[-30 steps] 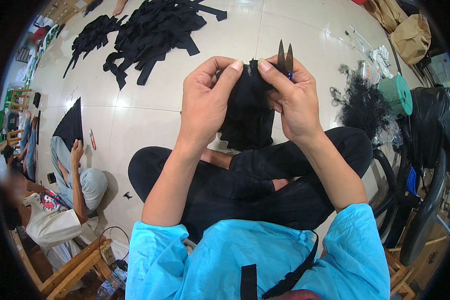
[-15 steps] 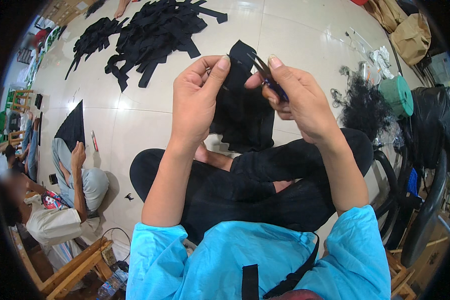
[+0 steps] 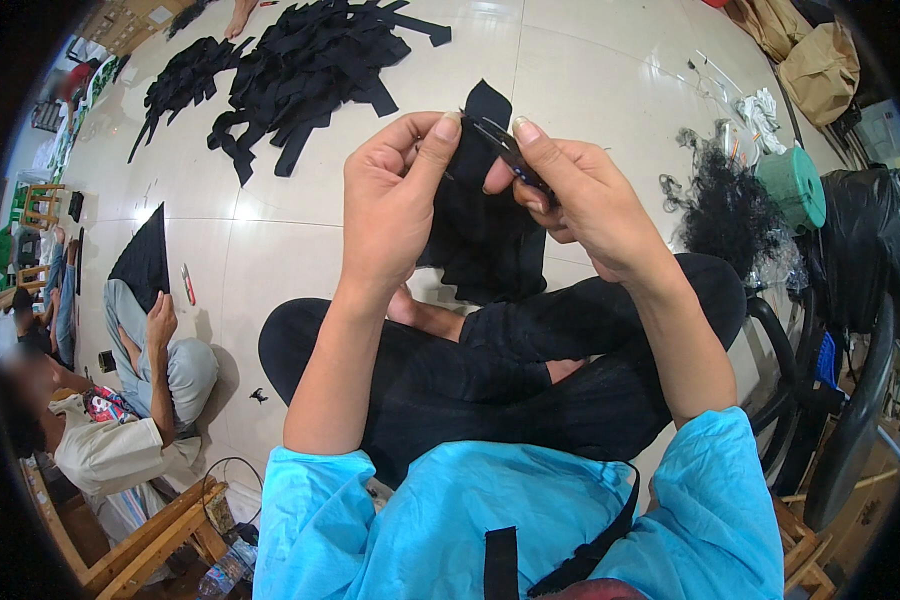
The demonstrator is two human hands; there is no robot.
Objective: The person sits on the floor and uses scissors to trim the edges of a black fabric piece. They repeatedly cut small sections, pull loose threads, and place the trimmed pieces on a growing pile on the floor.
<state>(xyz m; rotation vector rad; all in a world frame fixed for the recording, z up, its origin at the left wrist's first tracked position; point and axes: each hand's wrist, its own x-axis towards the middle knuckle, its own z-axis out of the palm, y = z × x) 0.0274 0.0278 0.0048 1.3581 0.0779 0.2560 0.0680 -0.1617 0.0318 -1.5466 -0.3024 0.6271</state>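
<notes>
My left hand (image 3: 395, 180) is closed in a pinch, thumb against fingertips. A tiny dark bit shows at its tips, too small to name. In my right hand (image 3: 590, 190) is a pair of small dark thread snips (image 3: 510, 152), its blades pointing at the left fingertips and close to them. Behind and below both hands spreads a black cloth (image 3: 485, 240), its pointed top corner rising between them. Whether my left fingers grip this cloth is hidden. The cloth's lower end reaches my crossed legs in black trousers.
A heap of black fabric strips (image 3: 315, 75) lies ahead on the tiled floor, beside a smaller pile (image 3: 185, 80). At right are tangled black threads (image 3: 725, 205) and a green spool (image 3: 792, 190). On the left, a seated person (image 3: 120, 430) holds black cloth near a red-handled cutter (image 3: 187, 285).
My right hand has moved slightly left, bringing the snips' blades right up to my left fingertips. The blades look closer together. My left hand has barely moved.
</notes>
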